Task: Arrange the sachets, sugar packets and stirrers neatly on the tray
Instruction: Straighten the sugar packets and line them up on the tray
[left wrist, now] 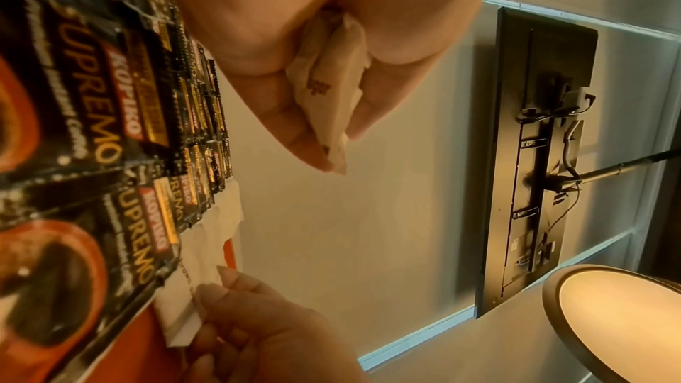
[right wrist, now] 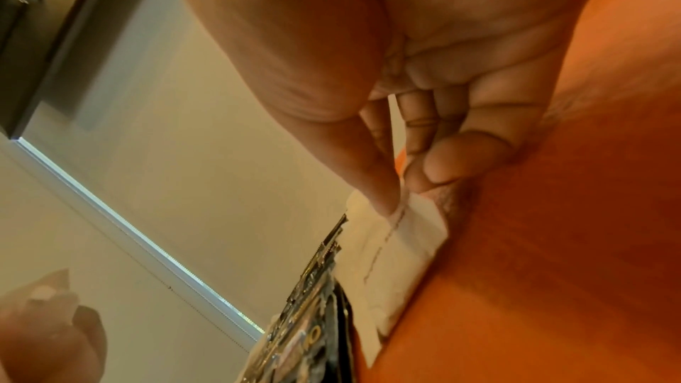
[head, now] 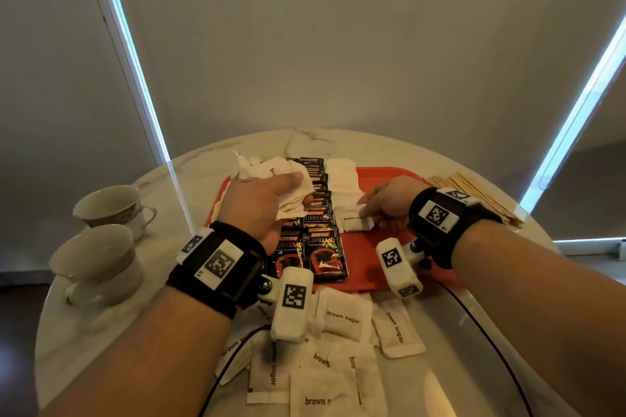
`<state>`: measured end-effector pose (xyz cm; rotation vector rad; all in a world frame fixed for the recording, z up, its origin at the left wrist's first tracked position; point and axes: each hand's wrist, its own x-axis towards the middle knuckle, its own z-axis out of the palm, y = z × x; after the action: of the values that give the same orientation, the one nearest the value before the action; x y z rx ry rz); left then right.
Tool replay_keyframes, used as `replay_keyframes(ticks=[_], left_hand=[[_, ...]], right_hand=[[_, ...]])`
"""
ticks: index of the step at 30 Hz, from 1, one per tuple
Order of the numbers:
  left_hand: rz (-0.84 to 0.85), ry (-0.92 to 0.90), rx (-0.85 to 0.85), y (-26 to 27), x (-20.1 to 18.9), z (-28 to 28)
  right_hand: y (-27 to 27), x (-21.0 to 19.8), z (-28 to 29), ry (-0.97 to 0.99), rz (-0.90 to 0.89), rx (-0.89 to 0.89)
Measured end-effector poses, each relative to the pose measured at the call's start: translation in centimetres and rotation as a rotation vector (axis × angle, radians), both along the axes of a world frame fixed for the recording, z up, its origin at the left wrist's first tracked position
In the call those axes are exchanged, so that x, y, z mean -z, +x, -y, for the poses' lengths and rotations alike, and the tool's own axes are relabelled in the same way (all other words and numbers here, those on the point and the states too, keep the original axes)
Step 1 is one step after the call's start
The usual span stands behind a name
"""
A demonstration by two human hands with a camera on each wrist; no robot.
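A red tray (head: 369,261) lies on the round marble table. Two rows of black coffee sachets (head: 320,213) run down its middle. A column of white brown sugar packets (head: 342,176) lies to their right. My left hand (head: 264,200) holds a bunch of white sugar packets (left wrist: 328,98) above the tray's left side. My right hand (head: 386,203) pinches the nearest packet of the column (head: 355,222), which lies on the tray (right wrist: 552,243). Wooden stirrers (head: 474,196) are piled off the tray at the right.
Two teacups (head: 101,230) stand at the table's left edge. Several loose brown sugar packets (head: 338,349) lie on the table in front of the tray. A black cable (head: 491,332) runs along the near right.
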<state>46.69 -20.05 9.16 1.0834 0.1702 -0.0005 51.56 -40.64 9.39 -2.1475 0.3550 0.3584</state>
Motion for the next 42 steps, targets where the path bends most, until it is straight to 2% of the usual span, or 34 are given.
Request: replay_keyframes(ticks=[5, 8, 11, 14, 18, 22, 27, 31, 38, 42], left_hand=[[-0.014, -0.046, 0.017, -0.2, 0.2, -0.2], [-0.018, -0.061, 0.003, -0.1, 0.2, -0.3], [-0.037, -0.072, 0.025, -0.2, 0.3, -0.3], [-0.042, -0.051, 0.065, -0.3, 0.2, -0.2], [-0.016, -0.026, 0.102, -0.3, 0.6, 0.2], [0.044, -0.021, 0.11, -0.3, 0.8, 0.2], [0.021, -0.063, 0.125, -0.3, 0.6, -0.2], [0.024, -0.058, 0.053, 0.3, 0.6, -0.5], [0.087, -0.027, 0.109, 0.0, 0.4, -0.7], [0.138, 0.136, 0.082, 0.3, 1.0, -1.1]], right_hand=[[0.2, 0.2, 0.4, 0.12, 0.11, 0.088], [-0.3, 0.2, -0.5, 0.25, 0.058, 0.072], [-0.8, 0.5, -1.2, 0.278, -0.018, 0.037], [-0.8, 0.2, -1.3, 0.346, 0.014, 0.045], [-1.3, -1.0, -2.1, 0.531, 0.117, -0.076], [-1.8, -0.9, -3.4, 0.57, 0.131, -0.205], [-1.6, 0.1, -4.2, 0.758, 0.209, -0.103], [-2.0, -0.2, -3.6, 1.026, 0.146, -0.026], [-2.7, 0.5, -4.5, 0.846, 0.233, -0.111], [-2.8, 0.5, -4.5, 0.762, 0.305, -0.128]])
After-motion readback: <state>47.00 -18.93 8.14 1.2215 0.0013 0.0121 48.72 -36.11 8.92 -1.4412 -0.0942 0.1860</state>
